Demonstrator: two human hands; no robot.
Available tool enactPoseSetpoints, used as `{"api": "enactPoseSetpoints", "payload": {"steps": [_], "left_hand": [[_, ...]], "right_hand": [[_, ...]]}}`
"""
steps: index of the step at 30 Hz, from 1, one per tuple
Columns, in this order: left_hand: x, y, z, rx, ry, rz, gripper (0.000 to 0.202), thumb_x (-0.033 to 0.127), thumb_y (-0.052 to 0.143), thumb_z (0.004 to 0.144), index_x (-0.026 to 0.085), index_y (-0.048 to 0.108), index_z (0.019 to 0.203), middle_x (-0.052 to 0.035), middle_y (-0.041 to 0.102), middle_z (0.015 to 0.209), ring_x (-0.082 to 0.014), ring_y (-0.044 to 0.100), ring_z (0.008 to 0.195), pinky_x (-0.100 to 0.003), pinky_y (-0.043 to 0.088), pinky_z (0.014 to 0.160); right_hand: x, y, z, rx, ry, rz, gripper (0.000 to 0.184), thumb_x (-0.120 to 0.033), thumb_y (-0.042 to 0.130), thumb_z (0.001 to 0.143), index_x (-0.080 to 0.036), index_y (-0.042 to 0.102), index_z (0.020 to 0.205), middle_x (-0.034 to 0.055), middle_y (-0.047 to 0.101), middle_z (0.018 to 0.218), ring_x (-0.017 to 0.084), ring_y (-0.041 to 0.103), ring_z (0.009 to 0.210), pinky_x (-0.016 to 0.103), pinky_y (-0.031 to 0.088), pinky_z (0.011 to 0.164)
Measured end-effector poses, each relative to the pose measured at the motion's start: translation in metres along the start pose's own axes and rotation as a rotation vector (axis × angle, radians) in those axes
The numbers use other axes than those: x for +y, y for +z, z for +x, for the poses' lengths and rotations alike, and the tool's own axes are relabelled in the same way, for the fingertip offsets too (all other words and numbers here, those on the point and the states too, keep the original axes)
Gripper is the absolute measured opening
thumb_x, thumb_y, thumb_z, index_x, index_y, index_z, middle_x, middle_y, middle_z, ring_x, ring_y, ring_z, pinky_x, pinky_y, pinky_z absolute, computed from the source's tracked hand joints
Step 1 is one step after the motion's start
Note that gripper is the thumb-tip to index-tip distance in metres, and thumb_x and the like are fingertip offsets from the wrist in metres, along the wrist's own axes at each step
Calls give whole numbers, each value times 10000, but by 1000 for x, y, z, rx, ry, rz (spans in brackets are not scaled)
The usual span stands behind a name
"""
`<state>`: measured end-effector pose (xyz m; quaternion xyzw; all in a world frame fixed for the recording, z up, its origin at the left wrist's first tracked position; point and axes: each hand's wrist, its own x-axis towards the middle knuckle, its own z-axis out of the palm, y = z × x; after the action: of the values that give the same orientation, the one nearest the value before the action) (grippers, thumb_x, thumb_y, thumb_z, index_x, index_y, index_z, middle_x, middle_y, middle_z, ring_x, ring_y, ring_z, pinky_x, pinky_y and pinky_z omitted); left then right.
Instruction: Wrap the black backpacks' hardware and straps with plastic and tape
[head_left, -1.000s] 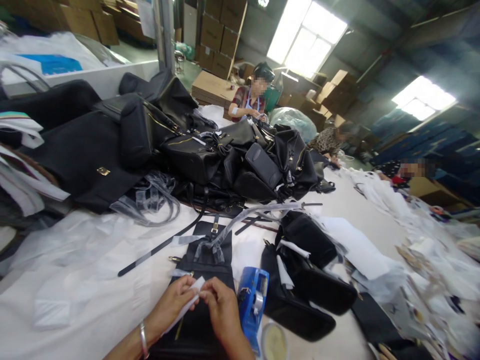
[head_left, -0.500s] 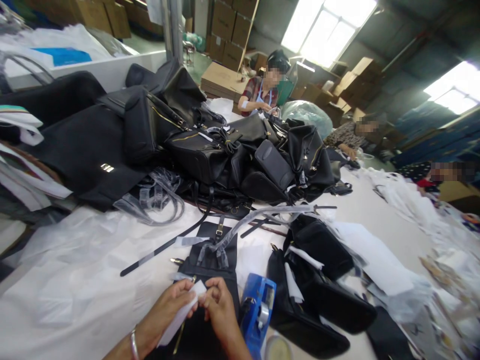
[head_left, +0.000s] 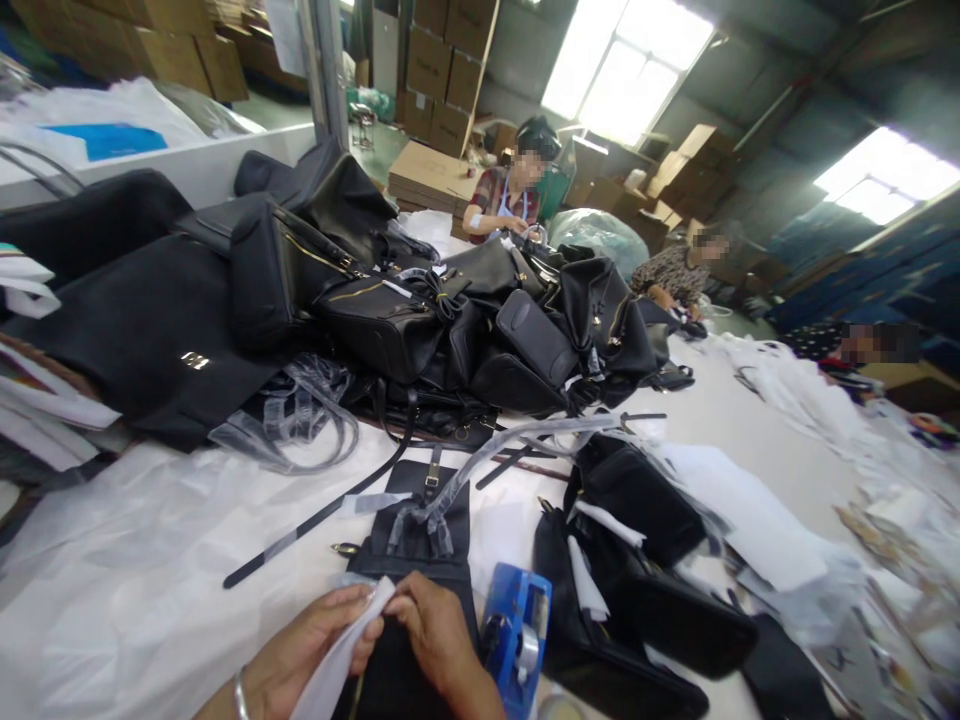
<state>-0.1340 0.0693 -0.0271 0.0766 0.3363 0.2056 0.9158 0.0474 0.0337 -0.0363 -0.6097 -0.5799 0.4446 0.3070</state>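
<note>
My left hand (head_left: 311, 632) grips a folded strip of thin white sheet, perhaps tissue or foam (head_left: 341, 652), between thumb and fingers. At the strip's upper end, my right hand (head_left: 437, 622) pinches the tip, its fingertips close to those of the left. Both hands are over a black backpack (head_left: 399, 650) that lies flat, with a gold zipper and a buckled flap partly hidden by the hands. Plastic-wrapped straps (head_left: 450, 490) run from the backpack's top. Just right of my right hand stands a blue tape dispenser (head_left: 501, 605) with a roll of tape in it.
A heap of black bags (head_left: 390, 320) spans the table's far side. More black bags (head_left: 660, 610) stuffed with white paper lie right of the dispenser. White sheets (head_left: 750, 500) cover the right side, thin plastic wrapping (head_left: 135, 540) the left. Co-workers (head_left: 502, 200) sit beyond.
The view has shifted slightly, so the background sits further left. Both hands still hold the white strip; the right hand has turned, its back now more toward me.
</note>
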Motion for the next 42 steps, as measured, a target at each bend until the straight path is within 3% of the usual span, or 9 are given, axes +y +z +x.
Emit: {"api": "enactPoseSetpoints", "payload": {"steps": [4, 7, 13, 18, 23, 29, 34, 38, 42], "left_hand": [[-11, 5, 2, 138, 157, 255, 209, 352, 634, 834, 150, 582, 822, -14, 601, 710, -92, 501, 578, -203, 370, 554], [-18, 13, 3, 204, 240, 460, 292, 453, 649, 794, 175, 576, 844, -10, 628, 733, -133, 536, 640, -236, 419, 606], [-30, 9, 6, 337, 308, 697, 544, 682, 690, 586, 213, 568, 832, -9, 649, 717, -213, 587, 678, -320, 477, 675], [-30, 3, 8, 280, 335, 711, 481, 610, 677, 675, 195, 579, 898, -31, 677, 785, -219, 628, 740, -325, 491, 727], [-28, -1, -14, 224, 175, 640, 510, 570, 596, 784, 177, 553, 1105, -70, 707, 848, -209, 657, 722, -297, 479, 658], [-32, -1, -38, 261, 182, 583, 443, 577, 587, 792, 150, 627, 902, -53, 685, 766, -154, 600, 646, -242, 444, 605], [-35, -6, -36, 240, 209, 537, 478, 592, 568, 798, 146, 629, 960, -39, 665, 737, -146, 572, 611, -240, 433, 571], [-38, -8, -34, 253, 224, 541, 545, 619, 552, 792, 136, 624, 1035, -36, 657, 719, -153, 573, 613, -243, 433, 570], [-39, -2, -36, 314, 237, 590, 536, 588, 585, 787, 140, 638, 1076, -22, 659, 675, -156, 565, 599, -241, 421, 560]], "right_hand": [[-8, -2, -9, 64, 225, 184, 172, -317, 475, 901, -214, 555, 1013, -31, 572, 694, 113, 519, 508, 191, 376, 460], [-18, 6, -12, 74, 163, 155, 238, -283, 488, 889, -218, 535, 1113, -34, 578, 699, 120, 557, 562, 195, 405, 512], [-16, 20, -6, 121, 185, -117, 127, -244, 580, 825, -212, 616, 943, -17, 653, 693, 132, 615, 602, 191, 390, 539], [-8, 27, 2, 169, 248, 18, 106, -286, 630, 797, -197, 623, 855, -42, 607, 602, 104, 560, 498, 172, 347, 467], [-6, 29, 5, 278, 247, 191, 190, -341, 648, 779, -177, 585, 708, -63, 505, 528, 80, 460, 475, 172, 328, 463], [-2, 43, -26, 249, 360, 543, 383, -535, 429, 877, -175, 494, 988, -41, 561, 623, 72, 423, 397, 173, 359, 356], [-7, 65, -51, 213, 412, 579, 279, -426, 613, 773, -164, 537, 831, -33, 544, 627, 66, 438, 461, 145, 333, 369], [-12, 72, -46, 218, 423, 588, 254, -400, 634, 736, -167, 535, 761, -40, 534, 580, 71, 428, 445, 151, 299, 366], [-14, 78, -40, 262, 409, 573, 196, -352, 608, 730, -187, 504, 711, -46, 533, 540, 97, 473, 440, 179, 351, 396]]}}
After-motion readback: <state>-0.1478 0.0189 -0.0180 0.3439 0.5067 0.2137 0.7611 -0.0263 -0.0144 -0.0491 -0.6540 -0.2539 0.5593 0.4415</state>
